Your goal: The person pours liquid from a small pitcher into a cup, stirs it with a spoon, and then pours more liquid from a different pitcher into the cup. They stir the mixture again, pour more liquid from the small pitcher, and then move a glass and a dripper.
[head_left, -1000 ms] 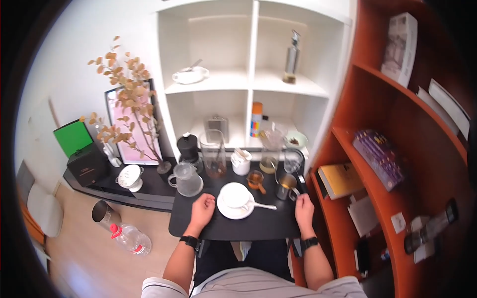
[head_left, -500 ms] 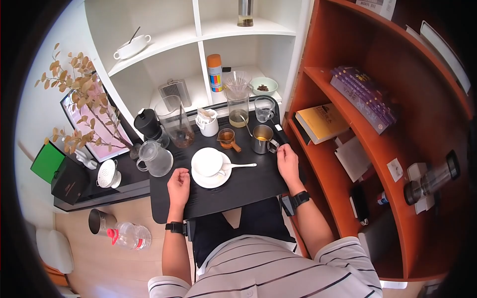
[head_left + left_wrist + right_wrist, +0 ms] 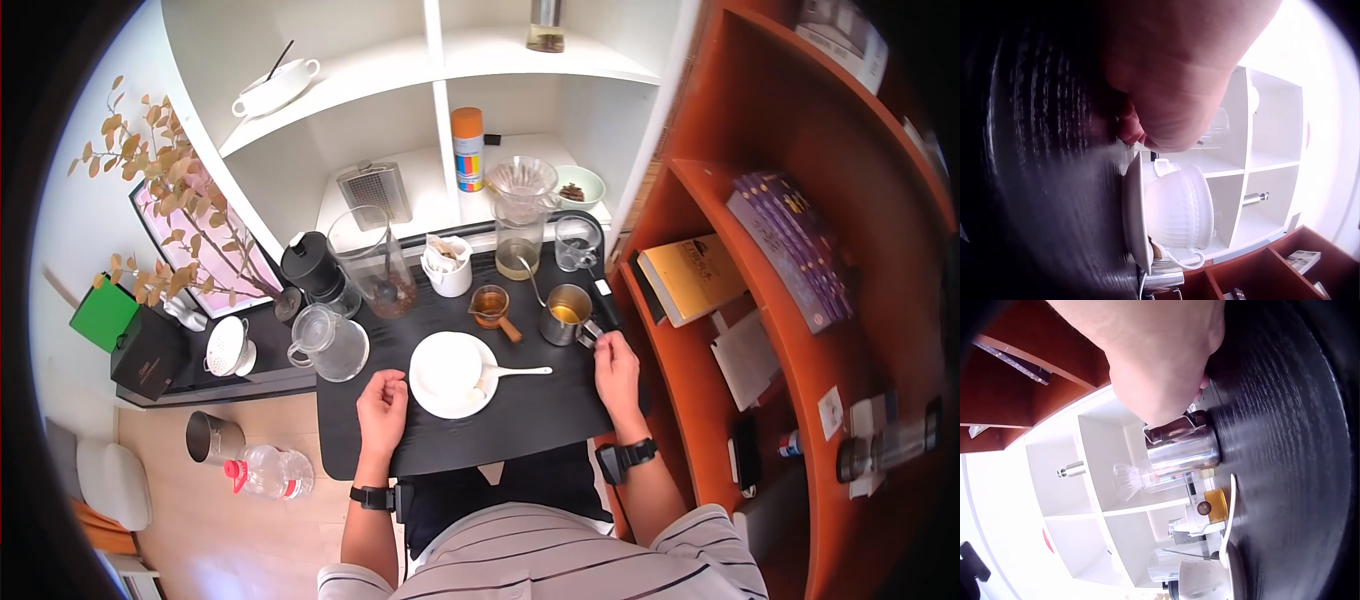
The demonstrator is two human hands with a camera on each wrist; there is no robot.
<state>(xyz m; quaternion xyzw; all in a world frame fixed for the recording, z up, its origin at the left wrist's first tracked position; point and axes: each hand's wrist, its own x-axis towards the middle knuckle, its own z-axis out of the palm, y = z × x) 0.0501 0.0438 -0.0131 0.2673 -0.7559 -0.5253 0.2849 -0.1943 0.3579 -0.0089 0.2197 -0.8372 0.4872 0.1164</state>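
Note:
My left hand [image 3: 382,408] rests on the black table with loosely curled fingers and nothing in them. Just to its right stands a white cup [image 3: 446,365] on a white saucer [image 3: 432,402], and a white spoon [image 3: 525,371] lies across the saucer's right side. My right hand [image 3: 617,370] rests at the table's right side, loosely curled, its fingertips close by the handle of a steel cup [image 3: 1185,453]. Yellowish liquid and a thin spoon stand in that cup. Left of it is a small glass pitcher [image 3: 490,305] with a wooden handle and amber liquid.
Along the back stand a frosted glass jug [image 3: 335,350], a black grinder [image 3: 312,265], a tall glass cylinder [image 3: 385,280], a white canister [image 3: 447,272], a glass dripper [image 3: 522,185] and a glass mug [image 3: 575,243]. A red-brown bookshelf [image 3: 690,180] borders the right.
The head view has tilted downward, showing more of the table and lap. Both hands stay beside the same things, empty throughout, and the tableware has not moved.

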